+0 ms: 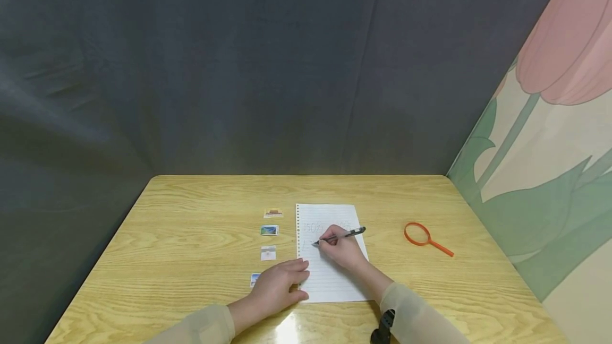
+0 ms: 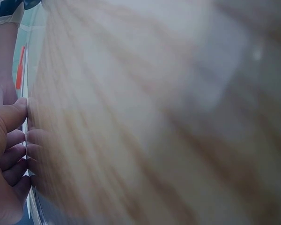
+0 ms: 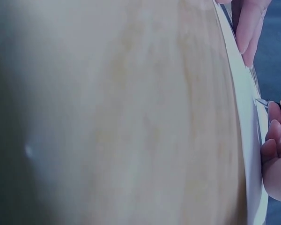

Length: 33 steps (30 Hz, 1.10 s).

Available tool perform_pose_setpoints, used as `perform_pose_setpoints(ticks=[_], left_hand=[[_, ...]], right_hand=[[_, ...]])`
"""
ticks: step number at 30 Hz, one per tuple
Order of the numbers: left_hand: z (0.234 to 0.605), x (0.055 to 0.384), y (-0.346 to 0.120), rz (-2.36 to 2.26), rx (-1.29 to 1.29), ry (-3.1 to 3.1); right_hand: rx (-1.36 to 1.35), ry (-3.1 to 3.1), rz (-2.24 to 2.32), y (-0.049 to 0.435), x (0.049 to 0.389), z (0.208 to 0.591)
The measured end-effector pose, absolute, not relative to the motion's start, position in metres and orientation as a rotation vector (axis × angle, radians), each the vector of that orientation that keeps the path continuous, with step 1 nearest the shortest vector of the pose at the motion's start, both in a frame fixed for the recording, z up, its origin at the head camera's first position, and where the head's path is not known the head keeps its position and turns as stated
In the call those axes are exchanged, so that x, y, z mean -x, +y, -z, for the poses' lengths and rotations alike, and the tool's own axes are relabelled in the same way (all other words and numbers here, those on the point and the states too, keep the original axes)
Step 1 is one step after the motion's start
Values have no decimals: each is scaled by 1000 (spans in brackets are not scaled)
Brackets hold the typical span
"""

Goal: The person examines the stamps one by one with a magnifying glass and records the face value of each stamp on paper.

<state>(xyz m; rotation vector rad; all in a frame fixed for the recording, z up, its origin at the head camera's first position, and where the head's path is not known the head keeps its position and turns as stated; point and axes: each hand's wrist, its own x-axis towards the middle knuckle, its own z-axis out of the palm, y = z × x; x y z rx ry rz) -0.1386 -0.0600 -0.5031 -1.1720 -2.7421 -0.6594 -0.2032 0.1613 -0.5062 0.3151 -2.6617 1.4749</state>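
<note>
A lined sheet of paper (image 1: pixel 334 285) with punched holes down its left edge lies on the table, faint handwriting on its upper lines. My right hand (image 1: pixel 343 248) pinches a black pen (image 1: pixel 351 233), its tip on the paper below the first written line. In the right wrist view the pen's tip (image 3: pixel 262 101) also meets the sheet. My left hand (image 1: pixel 279 286) rests with spread fingers on the sheet's lower left edge. That hand partly covers a small blue picture stamp (image 1: pixel 255 279). Above it lie a pale stamp (image 1: pixel 268 252), a blue-green stamp (image 1: pixel 270 230) and a yellowish stamp (image 1: pixel 273 213).
An orange magnifying glass (image 1: pixel 428 239) lies on the wooden table (image 1: pixel 191 238) to the right of the paper. Behind the table hangs a dark curtain (image 1: pixel 268 68). A wall with painted tulips (image 1: pixel 550 200) borders the right side.
</note>
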Motion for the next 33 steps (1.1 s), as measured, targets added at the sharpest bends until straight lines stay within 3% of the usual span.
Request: perform_pose_setpoints(ticks=[13, 33], left_hand=[[504, 138, -60, 632, 1187, -2711], [500, 139, -59, 642, 1172, -2769]], right_hand=[[-475, -2679, -1458, 163, 200, 509], [-212, -2618, -1497, 171, 206, 510]])
